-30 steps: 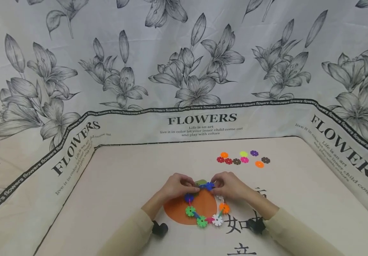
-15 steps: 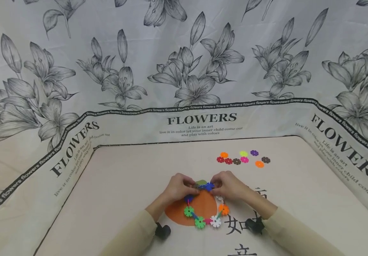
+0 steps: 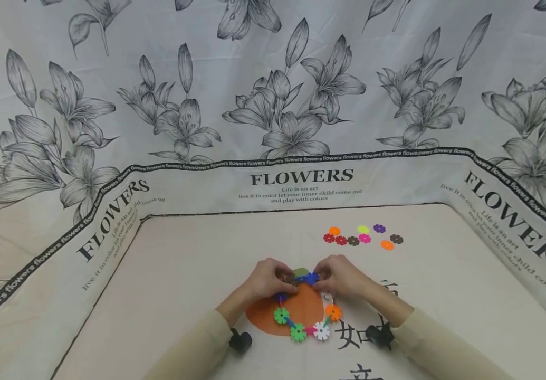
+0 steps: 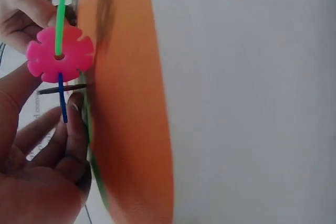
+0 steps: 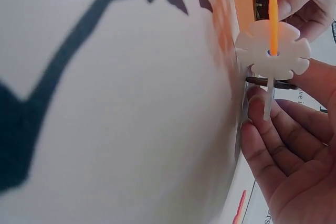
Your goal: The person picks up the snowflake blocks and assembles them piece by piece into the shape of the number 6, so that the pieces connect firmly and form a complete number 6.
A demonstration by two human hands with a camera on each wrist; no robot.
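Two hands (image 3: 268, 279) (image 3: 341, 277) pinch ring (image 3: 298, 332), table edge (image 3: 273, 211) well apart.

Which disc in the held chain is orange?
The orange disc, right side of the chain in the head view, below the right hand; no other visible chain disc is orange.

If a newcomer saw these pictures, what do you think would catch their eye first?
Probably the looped chain of bright notched discs, its far side held by the left hand and right hand, over an orange shape. Next might come the loose discs lying beyond the right hand, then the drawn flowers on the backdrop.
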